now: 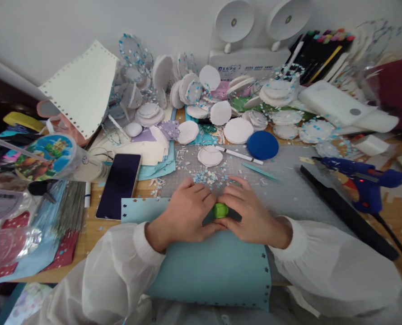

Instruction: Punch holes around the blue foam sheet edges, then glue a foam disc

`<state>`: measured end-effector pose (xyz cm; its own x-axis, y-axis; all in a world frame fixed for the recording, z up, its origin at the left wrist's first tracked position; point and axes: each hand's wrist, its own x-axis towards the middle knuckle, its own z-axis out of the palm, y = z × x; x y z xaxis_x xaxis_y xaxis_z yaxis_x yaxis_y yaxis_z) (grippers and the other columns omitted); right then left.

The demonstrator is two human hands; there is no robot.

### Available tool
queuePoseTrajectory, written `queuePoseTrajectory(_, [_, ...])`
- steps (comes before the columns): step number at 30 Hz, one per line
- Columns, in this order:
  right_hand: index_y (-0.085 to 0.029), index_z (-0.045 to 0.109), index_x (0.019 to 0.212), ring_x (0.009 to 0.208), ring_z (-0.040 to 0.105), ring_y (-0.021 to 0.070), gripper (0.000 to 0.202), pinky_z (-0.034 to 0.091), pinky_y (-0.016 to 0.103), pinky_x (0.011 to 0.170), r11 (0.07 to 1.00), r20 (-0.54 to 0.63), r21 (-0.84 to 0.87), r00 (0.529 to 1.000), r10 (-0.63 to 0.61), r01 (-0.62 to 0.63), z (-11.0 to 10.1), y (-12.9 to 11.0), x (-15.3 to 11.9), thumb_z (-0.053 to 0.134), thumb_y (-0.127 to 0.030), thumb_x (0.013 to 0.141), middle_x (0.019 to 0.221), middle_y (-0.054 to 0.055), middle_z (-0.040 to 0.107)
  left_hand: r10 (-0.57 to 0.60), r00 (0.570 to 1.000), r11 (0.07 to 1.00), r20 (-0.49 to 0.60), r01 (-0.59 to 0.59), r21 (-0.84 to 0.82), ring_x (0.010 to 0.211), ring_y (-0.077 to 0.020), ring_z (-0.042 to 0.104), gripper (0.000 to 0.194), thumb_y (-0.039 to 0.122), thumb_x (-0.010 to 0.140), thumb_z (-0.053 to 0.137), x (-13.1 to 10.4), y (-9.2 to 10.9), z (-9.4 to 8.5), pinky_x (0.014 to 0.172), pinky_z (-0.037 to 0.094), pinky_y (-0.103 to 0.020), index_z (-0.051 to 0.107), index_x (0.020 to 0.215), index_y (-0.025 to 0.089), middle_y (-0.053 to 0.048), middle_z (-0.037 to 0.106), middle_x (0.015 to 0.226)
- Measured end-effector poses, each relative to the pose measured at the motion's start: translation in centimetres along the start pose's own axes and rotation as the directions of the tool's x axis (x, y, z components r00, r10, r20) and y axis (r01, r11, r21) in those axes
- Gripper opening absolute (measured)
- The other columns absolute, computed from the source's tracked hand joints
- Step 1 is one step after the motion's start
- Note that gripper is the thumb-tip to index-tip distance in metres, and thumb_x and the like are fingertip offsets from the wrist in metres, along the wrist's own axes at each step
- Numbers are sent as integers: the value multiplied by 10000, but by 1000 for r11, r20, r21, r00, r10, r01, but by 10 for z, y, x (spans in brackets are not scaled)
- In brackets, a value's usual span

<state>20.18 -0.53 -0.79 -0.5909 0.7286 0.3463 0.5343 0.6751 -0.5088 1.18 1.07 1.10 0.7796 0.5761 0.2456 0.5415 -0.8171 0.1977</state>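
A sheet of light-blue paper (208,266) lies in front of me, with small flower-shaped holes along its left and right edges. At its far edge is a small green craft punch (221,210), between my two hands. My right hand (250,212) is closed round the punch, fingers on the far side and thumb on the near side. My left hand (187,212) is closed on the paper close beside the punch, its thumb reaching toward my right thumb. Part of the punch is hidden by my fingers. Blue and white paper bits (209,177) lie just beyond my hands.
A phone (119,186) and a lidded cup (57,155) stand left. Beyond are white paper discs (239,131), a blue round lid (262,145), a white pen (240,155) and light-blue tweezers (260,172). At right lie a blue glue gun (363,178) and a black tool (343,210).
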Motion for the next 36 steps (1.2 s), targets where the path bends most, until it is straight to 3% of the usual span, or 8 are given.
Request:
queuePoseTrajectory(8, [-176, 545, 824, 775, 516, 181, 174, 306, 479, 1032, 1000, 35, 11, 999, 10, -10, 0, 6, 2, 674, -284, 779, 764, 4, 497, -118, 989, 993, 87, 119, -13, 689, -222, 625, 456, 598, 845, 466, -4, 1, 1, 575, 395, -343, 550, 877, 151, -44, 650, 761])
queuePoseTrajectory(19, [-170, 586, 941, 839, 549, 224, 292, 341, 490, 982, 998, 33, 66, 999, 22, -25, -13, 17, -3, 709, -372, 768, 818, 41, 570, -174, 978, 984, 114, 176, -9, 694, -250, 678, 734, 796, 755, 386, -4, 1, -5, 524, 421, -301, 530, 1092, 161, -41, 693, 759])
queuePoseTrajectory(26, [-177, 562, 883, 787, 552, 214, 194, 308, 515, 1004, 999, 33, 7, 999, 38, -38, -15, 11, -1, 672, -295, 775, 780, 28, 561, -161, 985, 987, 67, 161, 14, 663, -231, 661, 717, 792, 760, 383, -3, 3, -4, 533, 426, -294, 560, 1035, 153, -47, 680, 728])
queuePoseTrajectory(30, [-191, 525, 800, 783, 527, 218, 153, 306, 514, 1018, 999, 55, -23, 998, 30, -29, -12, 4, -1, 655, -228, 728, 764, 25, 528, -137, 990, 990, 21, 137, 29, 686, -238, 647, 666, 781, 767, 389, 4, 11, -2, 578, 447, -328, 578, 860, 150, -60, 660, 735])
queuePoseTrajectory(36, [-204, 490, 779, 787, 518, 219, 148, 307, 518, 1027, 1000, 65, -20, 998, 24, -23, -14, 3, -1, 620, -185, 710, 758, 20, 505, -158, 987, 986, 25, 156, 59, 606, -223, 642, 615, 743, 807, 381, 6, 17, 0, 509, 409, -322, 558, 785, 155, -40, 652, 659])
